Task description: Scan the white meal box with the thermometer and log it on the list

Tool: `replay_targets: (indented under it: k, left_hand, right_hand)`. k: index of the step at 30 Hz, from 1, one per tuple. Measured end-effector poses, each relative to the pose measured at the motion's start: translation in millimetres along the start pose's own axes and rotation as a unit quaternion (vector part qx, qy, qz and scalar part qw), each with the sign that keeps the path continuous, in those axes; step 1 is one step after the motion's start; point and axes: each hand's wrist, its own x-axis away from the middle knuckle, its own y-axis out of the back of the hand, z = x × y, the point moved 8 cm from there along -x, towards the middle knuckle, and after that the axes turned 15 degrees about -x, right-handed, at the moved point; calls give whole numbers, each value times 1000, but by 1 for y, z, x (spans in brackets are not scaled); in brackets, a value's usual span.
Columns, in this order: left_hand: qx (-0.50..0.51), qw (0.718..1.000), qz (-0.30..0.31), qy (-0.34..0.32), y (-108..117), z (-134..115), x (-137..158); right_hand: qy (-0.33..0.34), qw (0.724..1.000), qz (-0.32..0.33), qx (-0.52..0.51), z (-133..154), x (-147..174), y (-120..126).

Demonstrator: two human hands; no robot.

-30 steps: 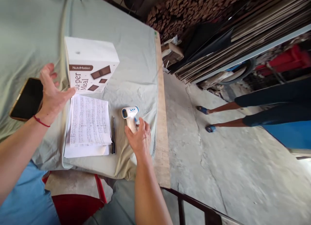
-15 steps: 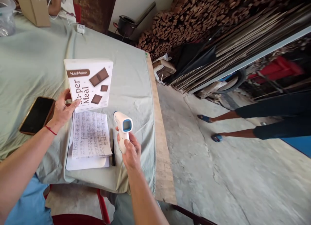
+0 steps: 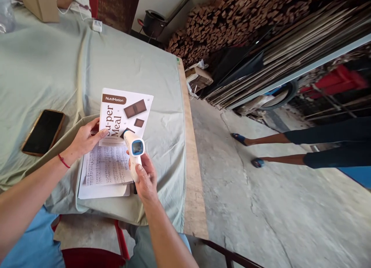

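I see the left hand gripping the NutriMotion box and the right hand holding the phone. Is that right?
No: in the head view, the right hand holds a white gun-shaped device, not the phone. The left hand does grip the NutriMotion box.

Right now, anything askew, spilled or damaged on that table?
Mildly askew: the tablecloth is rucked into a ridge by the left hand, which holds the white box, and stops short of the wooden edge on the right, so it looks off-square. No spill or damage shows.
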Motion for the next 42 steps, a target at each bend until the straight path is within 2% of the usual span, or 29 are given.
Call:
replay_targets:
  k: [16, 29, 33, 35, 37, 39, 42]
  left_hand:
    - [4, 1000, -4, -9, -2, 2, -1]
    - [43, 999, 7, 9, -4, 4, -2]
    - [71, 997, -19, 30, 0, 17, -3]
    - [70, 996, -50, 20, 11, 19, -5]
    - [47, 994, -94, 3, 26, 19, -8]
    - [13, 990, -142, -7, 41, 19, -11]
    - [-23, 983, -180, -12, 53, 25, -17]
  right_hand:
    - [4, 1000, -10, -5, 0, 0, -2]
    - [1, 1000, 14, 4, 1, 0, -9]
    - [60, 997, -11, 51, 14, 4, 4]
    - [122, 983, -45, 129, 31, 4, 17]
    - [171, 952, -90, 238, 49, 3, 33]
    - [189, 911, -131, 343, 61, -3, 49]
    - [184, 860, -149, 453, 64, -14, 67]
